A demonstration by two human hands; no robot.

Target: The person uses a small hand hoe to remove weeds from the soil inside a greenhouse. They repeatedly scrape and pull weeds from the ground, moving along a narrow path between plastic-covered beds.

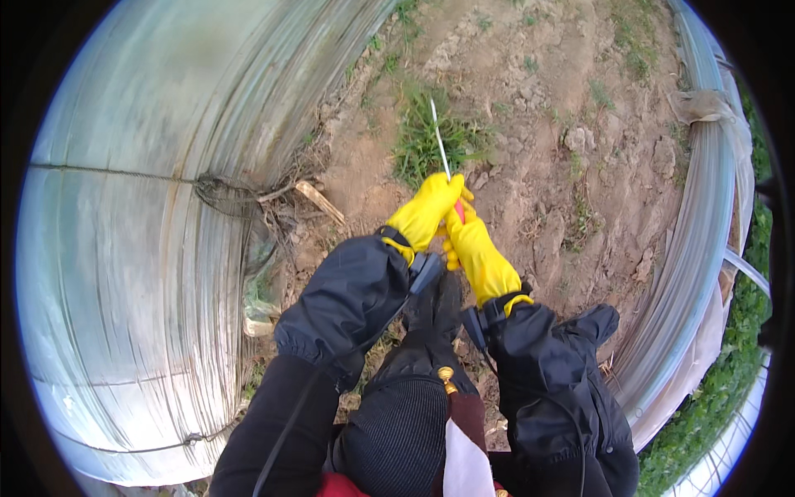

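A thin, pale metal tool [441, 140] with a red handle points away from me, its far end over a green grass tuft [417, 133]. Whether that end touches the grass I cannot tell. My left hand [427, 210], in a yellow rubber glove, is closed on the tool near the upper part of its handle. Just below and to the right, my right hand [477, 245], gloved the same way, grips the handle's lower part. The fingers hide most of the red grip. Both forearms are in black sleeve covers.
On the left rises a greenhouse wall of plastic film [136, 261], tied with a rope [118, 172]. A broken wood piece [320, 202] lies at its foot. Bare soil [534, 186] runs ahead. Another film-covered side [689, 248] curves along the right, with green plants [702, 407] beyond it.
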